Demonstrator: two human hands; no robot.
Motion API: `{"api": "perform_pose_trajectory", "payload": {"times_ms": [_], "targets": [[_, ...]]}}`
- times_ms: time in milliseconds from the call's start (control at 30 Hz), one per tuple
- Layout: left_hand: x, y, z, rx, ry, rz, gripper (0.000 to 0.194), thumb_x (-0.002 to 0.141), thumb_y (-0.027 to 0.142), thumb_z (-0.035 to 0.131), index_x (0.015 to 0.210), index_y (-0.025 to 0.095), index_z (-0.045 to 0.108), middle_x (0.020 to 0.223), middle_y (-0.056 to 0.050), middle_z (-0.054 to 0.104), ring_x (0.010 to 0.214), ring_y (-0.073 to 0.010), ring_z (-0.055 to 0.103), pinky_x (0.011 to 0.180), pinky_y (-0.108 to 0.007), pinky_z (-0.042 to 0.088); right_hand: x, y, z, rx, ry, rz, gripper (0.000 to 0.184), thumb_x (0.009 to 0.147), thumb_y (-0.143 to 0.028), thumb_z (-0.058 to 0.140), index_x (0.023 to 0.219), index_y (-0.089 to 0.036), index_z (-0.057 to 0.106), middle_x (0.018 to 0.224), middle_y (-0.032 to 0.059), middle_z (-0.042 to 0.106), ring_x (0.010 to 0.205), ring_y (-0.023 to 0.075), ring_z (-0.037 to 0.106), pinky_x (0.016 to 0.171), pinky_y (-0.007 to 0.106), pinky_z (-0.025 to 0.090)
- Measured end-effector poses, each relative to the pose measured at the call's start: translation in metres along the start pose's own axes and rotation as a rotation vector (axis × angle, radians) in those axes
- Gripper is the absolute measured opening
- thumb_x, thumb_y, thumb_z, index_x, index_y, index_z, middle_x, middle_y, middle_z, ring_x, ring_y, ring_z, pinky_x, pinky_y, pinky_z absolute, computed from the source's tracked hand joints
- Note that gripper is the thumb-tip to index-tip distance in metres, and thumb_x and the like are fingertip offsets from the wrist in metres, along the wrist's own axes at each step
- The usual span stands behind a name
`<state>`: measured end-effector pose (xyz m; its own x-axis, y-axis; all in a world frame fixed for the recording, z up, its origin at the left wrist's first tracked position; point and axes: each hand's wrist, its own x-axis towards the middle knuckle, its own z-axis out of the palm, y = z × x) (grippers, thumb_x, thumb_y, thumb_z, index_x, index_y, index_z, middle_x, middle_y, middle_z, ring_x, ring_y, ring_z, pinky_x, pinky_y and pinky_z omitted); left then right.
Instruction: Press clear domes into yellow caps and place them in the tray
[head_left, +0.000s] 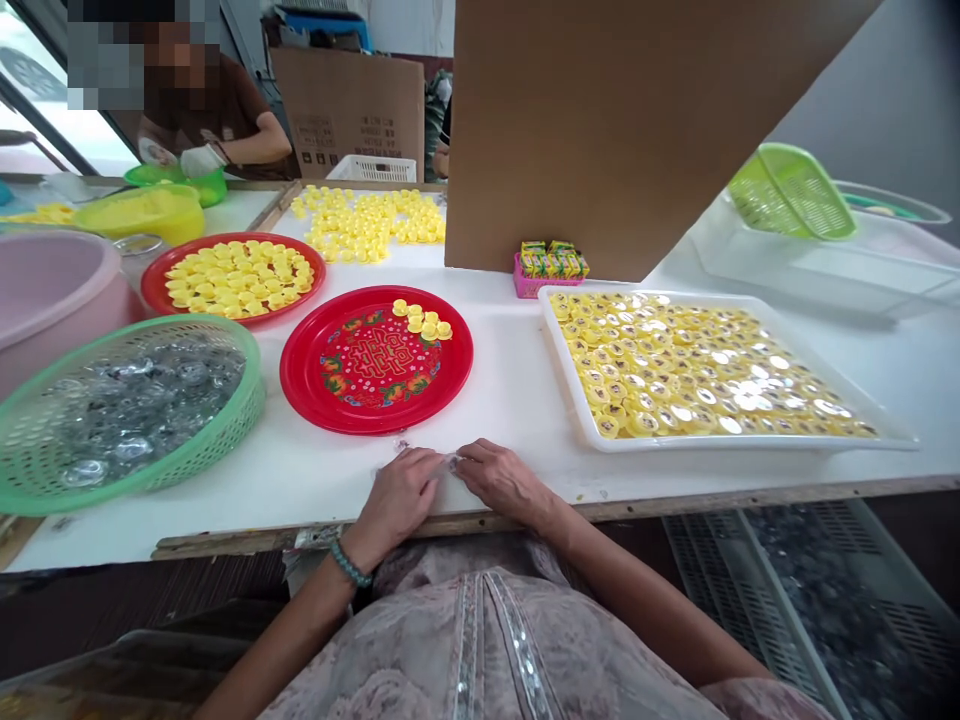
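Observation:
Close to the table's front edge, my left hand (401, 488) and my right hand (504, 480) are held near each other with bent, closed fingers. A small clear plastic piece (453, 463) with dark marks shows at the fingertips of my right hand. What my left fingers pinch is mostly hidden behind them. Just beyond my hands lies a red patterned tray (345, 340), with several yellow plastic cups (424, 322) grouped at its upper right. Another small clear piece (403, 443) lies beside the tray's near rim.
A green basket (251, 365) of clear plastic pieces stands left, near a pink tub (97, 270). Behind is a red tray (154, 282) of yellow cups. A white tray (577, 415) of filled cups lies right. Cardboard (585, 130) stands beyond; a gloved co-worker (247, 130) sits far left.

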<state>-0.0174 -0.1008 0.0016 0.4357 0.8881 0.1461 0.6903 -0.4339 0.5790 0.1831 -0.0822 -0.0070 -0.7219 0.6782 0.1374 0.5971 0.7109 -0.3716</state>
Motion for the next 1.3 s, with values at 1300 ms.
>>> {"api": "perform_pose_trajectory", "payload": {"times_ms": [1300], "targets": [[-0.014, 0.063, -0.037, -0.591, 0.231, 0.008, 0.021, 0.08, 0.031, 0.06, 0.095, 0.021, 0.07, 0.09, -0.003, 0.07, 0.08, -0.0147, 0.062, 0.073, -0.024, 0.049, -0.015, -0.076, -0.028, 1.562, 0.707, 0.388, 0.016, 0.075, -0.031, 0.07, 0.078, -0.018, 0.061, 0.072, -0.0004, 0.061, 0.064, 0.0097, 0.053, 0.062, 0.022, 0.042]]}}
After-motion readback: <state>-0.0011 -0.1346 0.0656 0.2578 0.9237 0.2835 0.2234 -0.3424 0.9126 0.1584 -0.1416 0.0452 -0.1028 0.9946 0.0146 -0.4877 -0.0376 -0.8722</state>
